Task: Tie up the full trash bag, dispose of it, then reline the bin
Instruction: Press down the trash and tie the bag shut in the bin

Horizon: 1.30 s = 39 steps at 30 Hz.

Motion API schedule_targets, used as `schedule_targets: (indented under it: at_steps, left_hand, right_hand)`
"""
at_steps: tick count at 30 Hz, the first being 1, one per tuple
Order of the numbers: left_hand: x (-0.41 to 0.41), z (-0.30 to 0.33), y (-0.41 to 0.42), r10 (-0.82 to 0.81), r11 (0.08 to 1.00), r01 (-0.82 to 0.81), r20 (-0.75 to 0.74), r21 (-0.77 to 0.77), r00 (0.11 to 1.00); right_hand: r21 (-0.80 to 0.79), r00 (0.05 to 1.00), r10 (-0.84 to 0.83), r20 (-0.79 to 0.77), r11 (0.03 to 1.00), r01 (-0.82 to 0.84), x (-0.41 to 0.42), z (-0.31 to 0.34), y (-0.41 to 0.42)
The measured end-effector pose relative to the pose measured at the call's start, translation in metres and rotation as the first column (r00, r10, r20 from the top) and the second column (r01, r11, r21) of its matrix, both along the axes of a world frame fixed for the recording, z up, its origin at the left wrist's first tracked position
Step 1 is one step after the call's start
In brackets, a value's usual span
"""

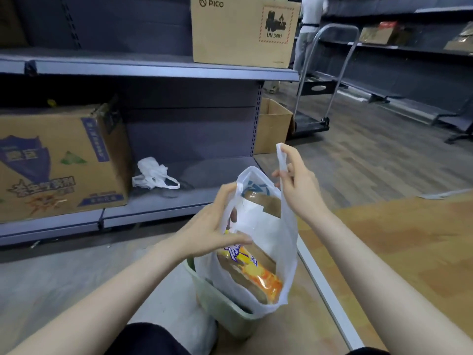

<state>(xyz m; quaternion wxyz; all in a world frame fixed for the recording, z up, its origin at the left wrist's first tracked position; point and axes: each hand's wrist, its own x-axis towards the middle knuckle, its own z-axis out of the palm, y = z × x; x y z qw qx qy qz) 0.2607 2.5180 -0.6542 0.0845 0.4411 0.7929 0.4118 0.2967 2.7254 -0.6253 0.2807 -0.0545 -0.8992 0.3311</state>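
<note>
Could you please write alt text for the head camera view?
Two bare hands lift a full white trash bag from a pale green bin; the left hand and right hand each pinch a handle. A spare white bag lies on the lowest shelf.

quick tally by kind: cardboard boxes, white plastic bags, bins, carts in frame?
Cardboard boxes: 3, the PICO box on the upper shelf, the printed box on the lower shelf, the open box on the floor. Blurry items on the far shelves not counted.
White plastic bags: 2, the full bag held by both hands, the spare bag on the shelf.
Bins: 1, the green bin.
Carts: 1, the platform cart.
Total: 7
</note>
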Motion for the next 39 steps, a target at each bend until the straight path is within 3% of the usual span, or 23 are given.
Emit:
schedule_targets:
  at_steps: [2,3,7,12,18,23,28,32,35,39]
  left_hand:
    - [-0.002,-0.014,-0.014,-0.038,0.967,-0.02,-0.224,-0.253,0.974]
    - [-0.004,-0.022,-0.02,-0.06,0.954,-0.034,-0.304,-0.297,0.951]
    - [-0.01,-0.051,-0.032,-0.127,0.977,0.027,-0.473,-0.213,0.872]
    - [-0.013,-0.061,-0.039,-0.142,0.987,0.08,-0.512,-0.141,0.847]
    - [-0.016,-0.079,-0.046,-0.092,0.991,0.009,-0.62,-0.136,0.779]
    - [-0.009,-0.075,-0.034,0.089,0.992,-0.126,-0.592,-0.022,0.801]
    - [-0.005,-0.078,-0.014,0.239,0.966,-0.254,-0.54,0.048,0.807]
    - [-0.002,-0.082,0.006,0.337,0.915,-0.402,-0.481,-0.034,0.809]
    - [0.008,-0.08,0.021,0.466,0.82,-0.541,-0.33,-0.186,0.821]
    - [0.009,-0.094,0.035,0.44,0.745,-0.572,-0.39,-0.345,0.809]
  right_hand:
    - [0.062,0.999,-0.006,0.033,0.998,0.004,0.002,-0.006,-0.003]
    - [0.087,0.999,-0.015,0.052,0.996,0.01,0.003,-0.008,-0.003]
    - [0.167,0.989,-0.043,0.139,0.986,0.02,0.011,-0.018,-0.008]
    - [0.187,0.989,-0.024,0.149,0.982,-0.005,0.02,-0.025,-0.004]
    - [-0.087,0.995,0.098,0.012,0.991,-0.097,0.033,-0.053,-0.007]
    - [-0.159,0.987,0.15,0.05,0.977,-0.141,0.036,-0.065,-0.008]
    - [-0.195,0.995,0.064,0.082,0.98,-0.047,0.033,-0.072,-0.006]
    - [-0.011,0.982,-0.008,0.189,1.0,0.01,0.027,-0.076,-0.001]
    - [-0.113,0.984,-0.066,0.162,0.99,0.085,0.025,-0.076,0.0]
    - [-0.218,0.981,-0.008,0.193,0.975,0.05,0.027,-0.075,-0.005]
